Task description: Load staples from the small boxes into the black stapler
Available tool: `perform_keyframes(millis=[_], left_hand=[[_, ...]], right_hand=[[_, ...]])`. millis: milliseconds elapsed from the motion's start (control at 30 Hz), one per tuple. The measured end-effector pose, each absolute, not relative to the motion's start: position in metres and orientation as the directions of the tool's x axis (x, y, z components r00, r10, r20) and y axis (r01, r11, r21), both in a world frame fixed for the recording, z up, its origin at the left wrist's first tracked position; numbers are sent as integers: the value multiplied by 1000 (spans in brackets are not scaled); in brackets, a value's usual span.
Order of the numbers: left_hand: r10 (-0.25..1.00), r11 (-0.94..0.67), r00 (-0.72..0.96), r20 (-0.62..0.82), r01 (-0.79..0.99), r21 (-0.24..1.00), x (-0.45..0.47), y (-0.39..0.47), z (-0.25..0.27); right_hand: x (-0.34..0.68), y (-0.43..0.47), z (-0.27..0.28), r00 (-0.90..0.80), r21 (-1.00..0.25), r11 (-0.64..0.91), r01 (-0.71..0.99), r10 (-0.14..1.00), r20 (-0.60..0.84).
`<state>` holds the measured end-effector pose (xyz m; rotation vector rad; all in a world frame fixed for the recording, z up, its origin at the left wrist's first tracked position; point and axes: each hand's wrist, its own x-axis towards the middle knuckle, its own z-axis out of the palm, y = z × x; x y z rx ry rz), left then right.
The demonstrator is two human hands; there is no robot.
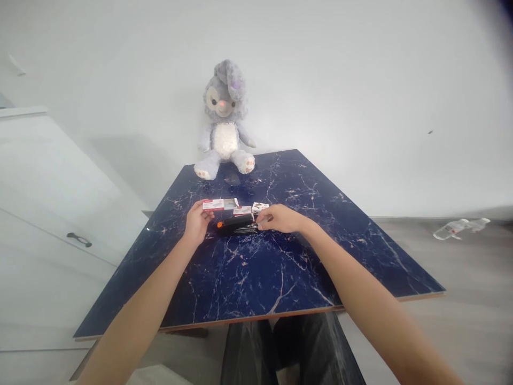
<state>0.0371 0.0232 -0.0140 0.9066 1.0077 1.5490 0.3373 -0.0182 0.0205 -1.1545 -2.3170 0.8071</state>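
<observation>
On the blue marbled table lies a black stapler with an orange patch at its left end; its right end looks opened. My left hand grips a small red and white box by its left end, and the box's right end appears open. Closed at the stapler's right end is my right hand, its fingertips pinched by the metal part. Whatever sits between those fingers is too small to make out. Just behind the stapler are another red and white box and a white box with dark print.
A grey plush rabbit sits at the table's far edge against the white wall. To the left stands a white cabinet with a dark handle. A white object lies on the floor at right.
</observation>
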Motion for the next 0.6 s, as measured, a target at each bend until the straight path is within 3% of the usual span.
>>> perform_keyframes(millis=[600], left_hand=[[985,-104,-166,54,-308,946,38,22,-14]], right_hand=[[327,-24,25,-495,-542,452,709,866,74]])
